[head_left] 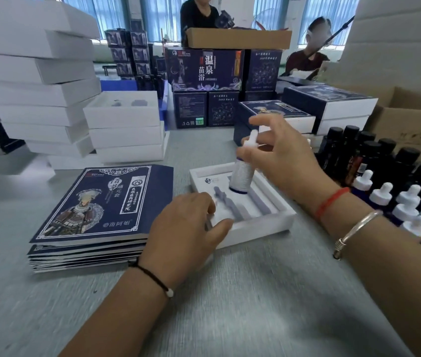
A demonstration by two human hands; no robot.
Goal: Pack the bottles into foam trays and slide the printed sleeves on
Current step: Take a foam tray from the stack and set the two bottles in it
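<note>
A white foam tray (260, 229) lies on the grey table in front of me, with long cut-out slots in it. My left hand (186, 233) rests on the tray's near-left corner, fingers curled over its edge. My right hand (284, 161) holds a white dropper bottle (241, 175) near its cap, tilted, its base down over a slot in the tray. To the left lies a stack of flat dark-blue printed sleeves (96, 210).
Several dark and white-capped bottles (389, 181) stand at the right, by an open cardboard box (415, 119). Stacks of white trays (124, 124) and white boxes (36, 86) rise at the back left. Sleeved boxes (327, 104) and blue cartons (204, 70) stand behind. Two people work across the table.
</note>
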